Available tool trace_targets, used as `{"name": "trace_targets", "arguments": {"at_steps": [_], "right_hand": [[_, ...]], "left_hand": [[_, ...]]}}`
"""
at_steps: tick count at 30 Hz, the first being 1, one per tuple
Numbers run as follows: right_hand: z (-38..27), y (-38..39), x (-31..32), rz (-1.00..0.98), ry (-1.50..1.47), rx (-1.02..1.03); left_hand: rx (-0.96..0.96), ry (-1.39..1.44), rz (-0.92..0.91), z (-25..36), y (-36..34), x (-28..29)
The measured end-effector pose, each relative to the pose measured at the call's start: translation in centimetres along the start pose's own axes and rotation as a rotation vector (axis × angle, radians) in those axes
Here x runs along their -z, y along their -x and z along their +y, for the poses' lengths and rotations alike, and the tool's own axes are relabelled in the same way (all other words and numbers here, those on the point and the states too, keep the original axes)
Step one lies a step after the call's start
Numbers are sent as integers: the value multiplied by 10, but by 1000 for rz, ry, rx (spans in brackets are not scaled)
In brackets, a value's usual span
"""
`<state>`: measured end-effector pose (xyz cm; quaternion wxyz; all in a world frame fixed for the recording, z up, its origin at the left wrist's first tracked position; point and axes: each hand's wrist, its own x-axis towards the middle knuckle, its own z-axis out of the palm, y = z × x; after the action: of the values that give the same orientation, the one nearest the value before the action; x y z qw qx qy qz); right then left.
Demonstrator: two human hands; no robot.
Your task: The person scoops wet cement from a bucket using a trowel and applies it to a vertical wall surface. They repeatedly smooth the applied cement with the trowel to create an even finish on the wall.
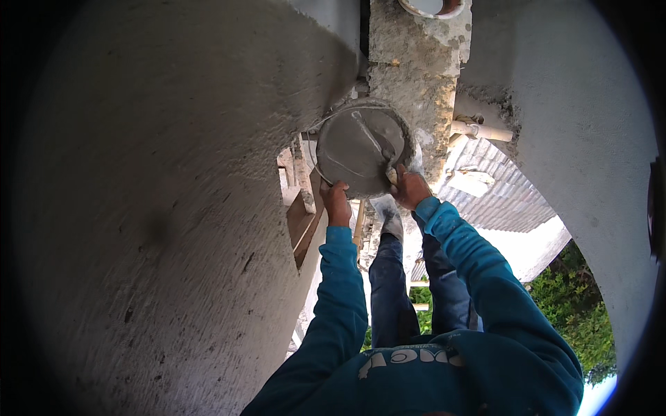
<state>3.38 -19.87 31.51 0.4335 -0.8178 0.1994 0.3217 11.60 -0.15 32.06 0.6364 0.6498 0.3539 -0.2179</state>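
A round bucket (374, 102) full of smooth grey wet mortar (347, 145) stands on a narrow plank in front of me. My left hand (337, 203) is closed on the bucket's near-left rim. At its near-right side, my right hand (409, 187) is wrapped round the handle of a trowel (390, 166). The trowel's metal part reaches into the mortar and is coated with it, so the blade's outline is hard to make out. A thin wire handle (311, 154) hangs along the bucket's left side.
A grey plastered wall (180, 180) rises close on my left; another (583, 90) curves along the right. The rough plank (413, 90) runs ahead, with a round container (433, 8) at its far end. Bamboo poles (482, 130), a corrugated roof (503, 191) and greenery (572, 301) lie below.
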Motion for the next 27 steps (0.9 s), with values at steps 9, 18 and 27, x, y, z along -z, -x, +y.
{"name": "trace_targets", "arguments": {"at_steps": [9,18,27], "right_hand": [[-19,32,81,-272,-850,-214],[-168,-199,71,458,-474,-122],[-105,-6,76,178,-503,144]], "left_hand": [[-13,30,28,1,-48,-18],[56,150,40,-41,-88,-14],[80,155,89,-26,-51,6]]}}
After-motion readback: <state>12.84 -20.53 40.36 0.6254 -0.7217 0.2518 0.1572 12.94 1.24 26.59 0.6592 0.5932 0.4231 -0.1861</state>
